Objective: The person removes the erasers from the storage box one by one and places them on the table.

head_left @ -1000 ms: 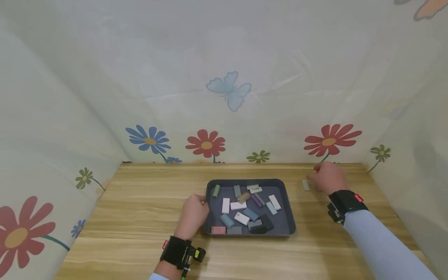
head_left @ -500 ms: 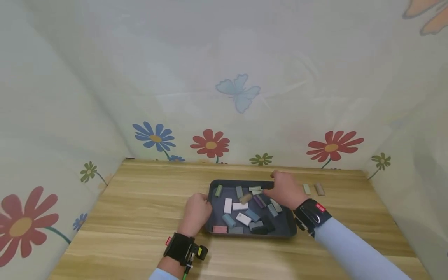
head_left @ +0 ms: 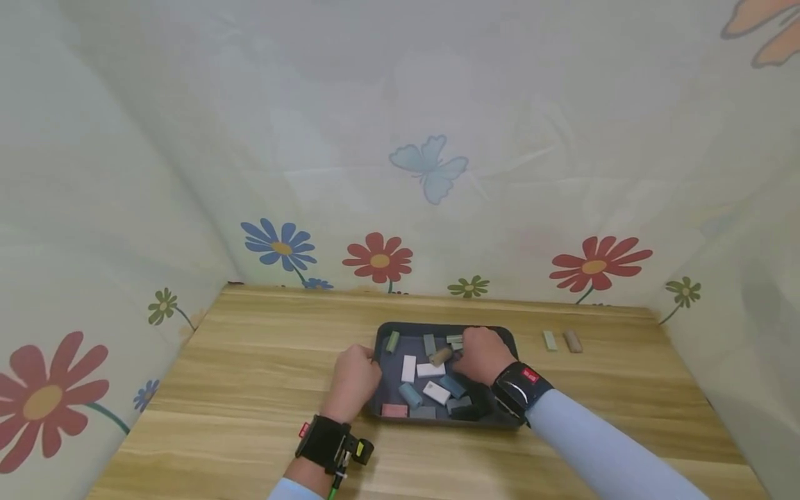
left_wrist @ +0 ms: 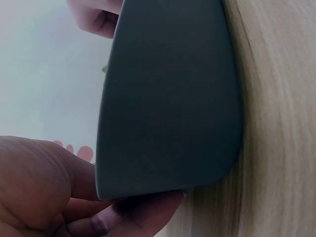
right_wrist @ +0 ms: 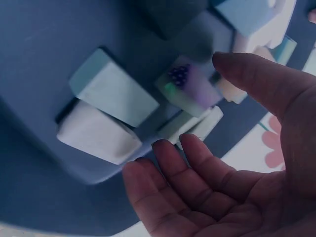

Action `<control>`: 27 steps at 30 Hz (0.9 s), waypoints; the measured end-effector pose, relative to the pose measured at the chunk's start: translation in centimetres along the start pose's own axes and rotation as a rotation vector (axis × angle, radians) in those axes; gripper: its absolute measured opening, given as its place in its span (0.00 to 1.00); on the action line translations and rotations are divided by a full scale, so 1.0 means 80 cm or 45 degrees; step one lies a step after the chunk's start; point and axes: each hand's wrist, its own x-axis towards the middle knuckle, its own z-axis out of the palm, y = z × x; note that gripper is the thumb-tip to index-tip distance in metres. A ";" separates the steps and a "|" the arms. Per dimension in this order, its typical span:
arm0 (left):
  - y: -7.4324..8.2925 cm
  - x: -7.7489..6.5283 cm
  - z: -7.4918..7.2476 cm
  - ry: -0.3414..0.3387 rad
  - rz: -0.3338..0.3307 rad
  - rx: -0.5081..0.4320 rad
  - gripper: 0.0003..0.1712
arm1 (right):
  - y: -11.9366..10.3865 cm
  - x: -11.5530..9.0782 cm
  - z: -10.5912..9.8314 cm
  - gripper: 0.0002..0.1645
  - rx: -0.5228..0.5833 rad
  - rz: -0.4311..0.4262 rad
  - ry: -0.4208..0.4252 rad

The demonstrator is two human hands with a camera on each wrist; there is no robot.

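Now | left hand point(head_left: 352, 380) grips tray point(head_left: 507, 337) rim | right hand point(head_left: 480, 355) open over purple block point(right_wrist: 190, 85)

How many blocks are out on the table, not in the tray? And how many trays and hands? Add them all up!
Blocks out on the table: 2, a green block and a brown block
Trays: 1, the tray
Hands: 2, the left hand and the right hand
Total: 5

Staged recording booth: flower-print cloth walls point(head_left: 400, 139), wooden table point(head_left: 262, 361).
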 end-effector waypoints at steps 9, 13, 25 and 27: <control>-0.002 0.000 0.000 0.023 0.042 0.009 0.20 | 0.001 0.001 0.002 0.19 -0.028 0.009 -0.046; -0.001 0.002 0.000 0.027 0.038 0.016 0.20 | -0.003 0.000 -0.001 0.16 -0.003 -0.017 -0.110; 0.001 0.001 0.001 0.024 0.003 0.016 0.20 | -0.005 -0.001 0.001 0.09 0.067 -0.108 -0.098; 0.001 0.000 0.001 0.015 -0.015 0.007 0.20 | -0.005 -0.001 0.003 0.09 0.083 -0.120 -0.085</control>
